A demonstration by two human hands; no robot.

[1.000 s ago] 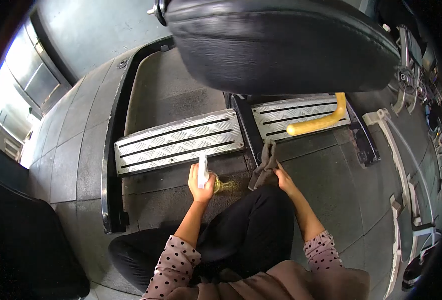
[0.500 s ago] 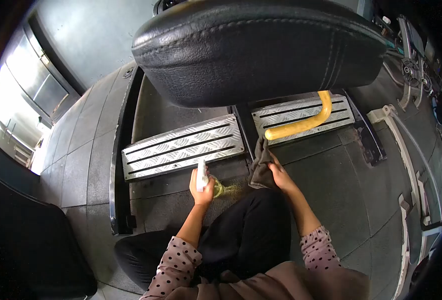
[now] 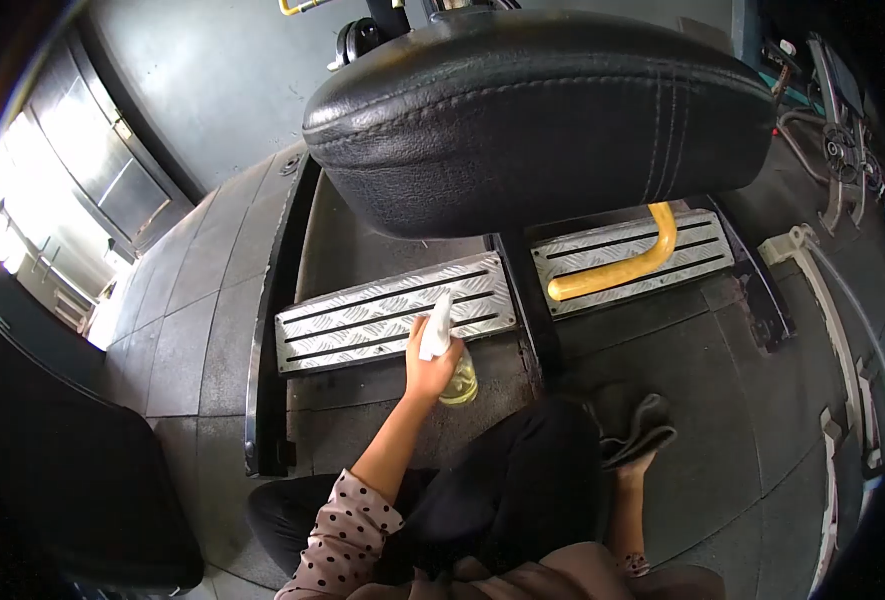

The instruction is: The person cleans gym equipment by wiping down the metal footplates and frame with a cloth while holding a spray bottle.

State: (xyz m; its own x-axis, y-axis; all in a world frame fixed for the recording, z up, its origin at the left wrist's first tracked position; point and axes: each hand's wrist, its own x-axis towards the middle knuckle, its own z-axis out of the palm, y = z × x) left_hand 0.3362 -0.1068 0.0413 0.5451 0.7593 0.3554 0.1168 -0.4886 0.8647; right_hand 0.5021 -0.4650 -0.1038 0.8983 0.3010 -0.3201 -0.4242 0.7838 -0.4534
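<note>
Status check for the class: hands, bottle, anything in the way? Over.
Left hand gripping spray bottle, near left metal plate. Right hand holding dark cloth. Possible obstructions: yellow handle over right metal plate, black padded cushion above.

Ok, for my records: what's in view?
Seat: one, black, top.
Handle: one, yellow, under seat.
Ridged plates: two, silver, centre.
Frame: one, black, beside plates.
Spray bottle: one, white-topped, left hand.
Cloth: one, grey, right hand.
Pad: one, black, lower left.
Metal bars: several, off-white, right.
Equipment: count unclear, dark, upper right, top.
Door: one, grey, upper left.
Wall: one, grey-blue, back.
Tiles: many, grey, floor.
Sleeves: two, dotted pale, bottom.
Legs: two, black-trousered, bottom centre.
Left hand: one, bare, on bottle.
Right hand: one, bare, at cloth.
</note>
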